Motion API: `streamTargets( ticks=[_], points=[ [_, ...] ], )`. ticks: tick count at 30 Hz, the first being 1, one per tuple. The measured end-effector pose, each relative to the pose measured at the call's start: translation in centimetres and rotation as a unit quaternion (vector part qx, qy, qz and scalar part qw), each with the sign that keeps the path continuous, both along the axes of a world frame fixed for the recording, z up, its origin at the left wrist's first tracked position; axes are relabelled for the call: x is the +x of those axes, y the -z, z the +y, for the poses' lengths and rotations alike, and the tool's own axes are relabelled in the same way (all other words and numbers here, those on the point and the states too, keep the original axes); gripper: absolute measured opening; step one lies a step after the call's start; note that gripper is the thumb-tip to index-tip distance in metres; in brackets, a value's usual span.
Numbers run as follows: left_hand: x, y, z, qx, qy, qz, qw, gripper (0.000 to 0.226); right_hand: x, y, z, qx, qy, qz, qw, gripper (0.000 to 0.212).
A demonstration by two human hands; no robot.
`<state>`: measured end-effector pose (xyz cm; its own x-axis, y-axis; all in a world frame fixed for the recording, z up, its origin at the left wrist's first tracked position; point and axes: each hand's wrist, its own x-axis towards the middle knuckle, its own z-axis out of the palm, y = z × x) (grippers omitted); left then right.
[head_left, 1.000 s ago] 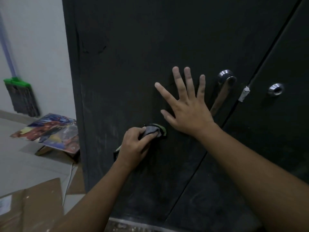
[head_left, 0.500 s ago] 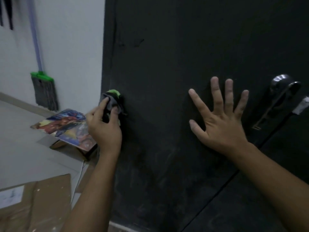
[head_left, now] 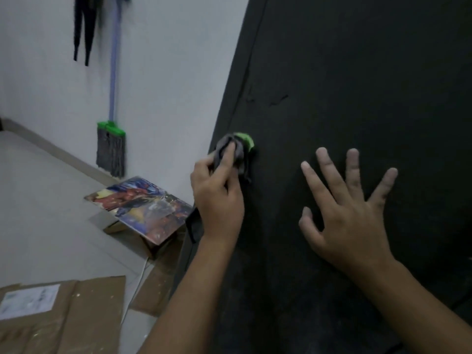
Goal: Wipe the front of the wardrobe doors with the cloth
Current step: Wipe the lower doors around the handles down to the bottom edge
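**Black door, one cloth, two hands**

Black and matt, one wardrobe door (head_left: 357,72) fills the right side of the view, with a few scuff marks high on its face; everything else is placed against it.

One cloth (head_left: 236,149), grey with a green edge, is bunched into a wad and touches the door's face just inside its left edge; the left hand (head_left: 217,200) grips it, with the fingers (head_left: 228,155) curled over the wad and the forearm rising from below.

The right hand (head_left: 350,213) lies flat on the door's face, further in from that edge and a little lower than the cloth; all five of its fingers are straight and spread and hold nothing; the two hands are apart.

Left of the door, one mop (head_left: 111,149) with a green head and a purple handle leans upright against the white wall; above it, still further from the door, two dark strips (head_left: 83,29) hang on the wall, too blurred to name.

On the floor near the door's left edge, one colourful printed board (head_left: 140,203) rests tilted on a box; two flattened cardboard pieces lie nearer the camera, the larger (head_left: 63,315) bearing one white label and lying far from the door, the smaller (head_left: 153,290) just beside the door's foot; one thin white cable (head_left: 138,284) runs between them.
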<state>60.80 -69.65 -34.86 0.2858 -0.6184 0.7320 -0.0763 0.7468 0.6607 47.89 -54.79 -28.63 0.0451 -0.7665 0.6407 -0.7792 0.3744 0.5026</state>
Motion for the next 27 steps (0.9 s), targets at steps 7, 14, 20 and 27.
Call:
streamTargets(
  ticks=[7,14,20,27],
  points=[
    [0.7,-1.5,-2.7,-0.024,-0.048,-0.017,0.998,0.045,-0.5,0.5,-1.1,0.012,0.010,0.008,1.000,0.077],
    [0.3,8.8,0.6,0.006,-0.007,-0.101,0.995,0.047,-0.4,1.0,-1.5,0.010,0.017,-0.007,1.000,0.081],
    [1.9,11.1,1.8,0.057,0.065,-0.237,0.968,0.057,-0.3,1.0,-1.4,0.023,0.021,-0.005,0.999,0.085],
    [1.8,7.1,2.0,0.065,0.082,-0.133,0.986,0.055,0.2,0.6,-0.8,0.028,0.004,-0.033,0.999,0.082]
  ],
)
